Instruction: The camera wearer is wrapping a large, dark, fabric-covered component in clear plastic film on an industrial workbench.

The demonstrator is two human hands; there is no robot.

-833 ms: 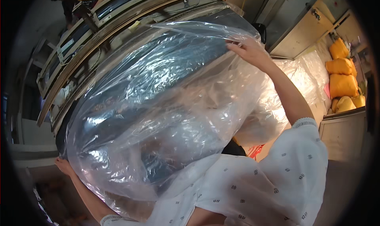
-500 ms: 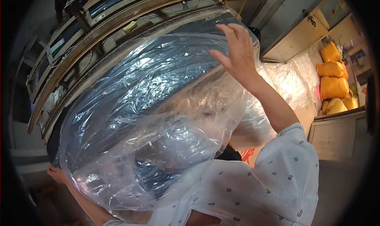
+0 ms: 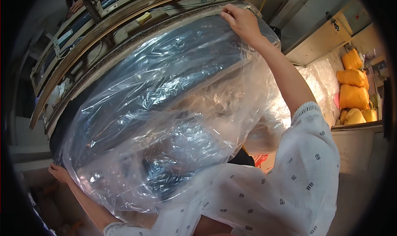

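Note:
A large, crinkled clear plastic sheet [image 3: 165, 91] covers a dark surface in front of me and hangs over the near edge towards my body. My right hand [image 3: 241, 23] is at the far right, its fingers closed in a pinch on the sheet close to the far edge. At the left end, my left hand [image 3: 59, 172] has its fingers closed around the sheet's edge and the corner of the dark surface. Its fingertips are partly hidden. Between my hands the plastic lies in long folds, with a looser, bunched part nearest me.
Wooden rails [image 3: 82, 46] run along the far side, with a small yellow block [image 3: 144, 18] beside them. Another person's hand [image 3: 76, 5] shows at the far left. To the right are more plastic [image 3: 318, 79], stacked orange bundles [image 3: 353, 96] and a wooden door [image 3: 316, 41].
My right hand has moved up to the far edge and closed from spread fingers onto the plastic. The film has flattened and shifted there. My left hand stays at the left end.

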